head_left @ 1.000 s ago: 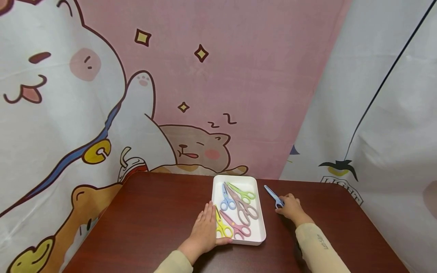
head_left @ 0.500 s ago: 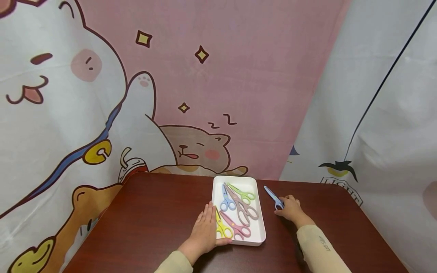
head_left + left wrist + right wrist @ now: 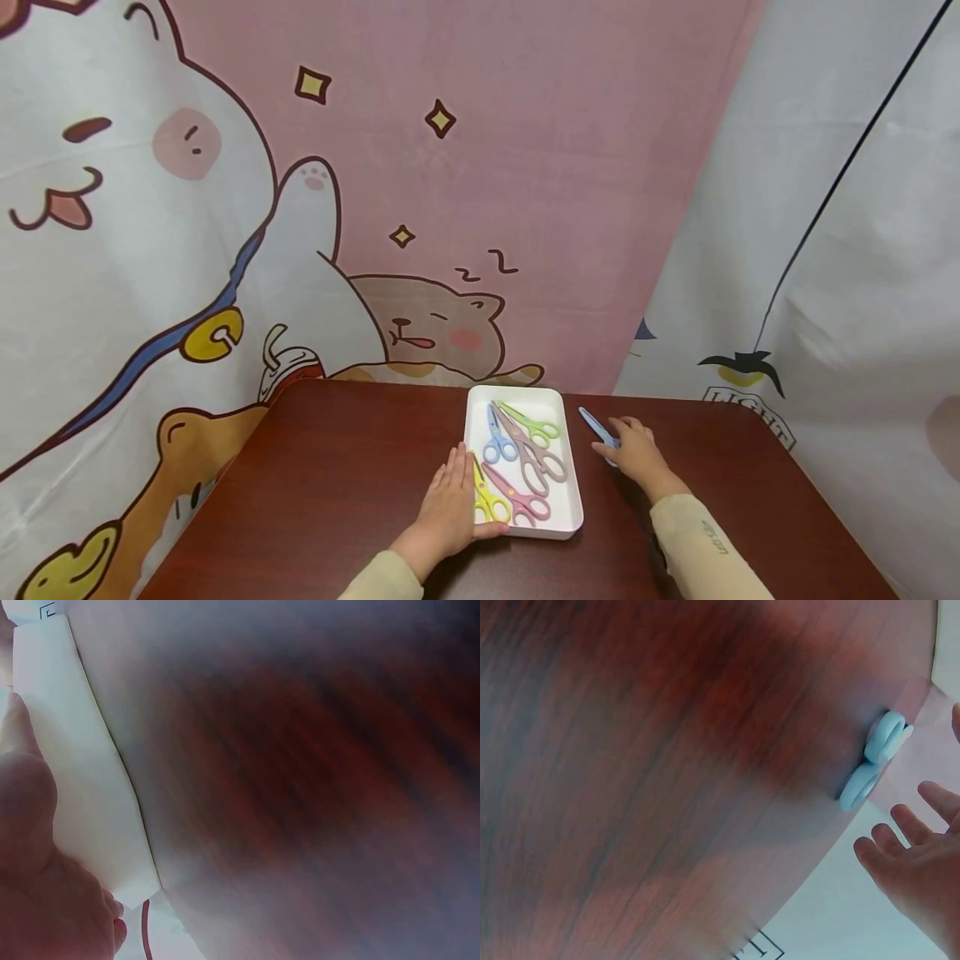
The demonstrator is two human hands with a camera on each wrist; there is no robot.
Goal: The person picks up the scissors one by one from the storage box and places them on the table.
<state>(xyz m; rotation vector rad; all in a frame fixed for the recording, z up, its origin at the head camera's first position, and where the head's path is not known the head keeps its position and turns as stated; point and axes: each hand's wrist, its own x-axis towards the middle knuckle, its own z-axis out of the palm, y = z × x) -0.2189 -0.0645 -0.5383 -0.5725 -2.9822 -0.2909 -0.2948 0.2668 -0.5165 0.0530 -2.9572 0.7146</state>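
Observation:
My left hand (image 3: 447, 504) lies with straight fingers along the left side of a white tray (image 3: 566, 523), its thumb at the near edge. Inside the tray are blue scissors (image 3: 498, 433), green scissors (image 3: 534, 423), mauve scissors (image 3: 527, 446), pink scissors (image 3: 517, 493) and yellow scissors (image 3: 487, 498). Right of the tray, another pair of light blue scissors (image 3: 594, 422) lies on the table, blades pointing away. My right hand (image 3: 637, 454) is over its handles, partly hiding them. In the right wrist view the fingers are spread, apart from the handle loops (image 3: 885, 736).
The dark red-brown wooden table (image 3: 337, 475) reaches back to a cartoon-printed cloth (image 3: 570, 208). Its far edge passes close behind the tray and the loose scissors. In the left wrist view the tray's pale outer wall (image 3: 82, 787) stands beside the palm.
My right hand's fingers have come away from the loose blue scissors' handles and spread above them. Those scissors stay in nearly the same place. The left hand and tray have not moved.

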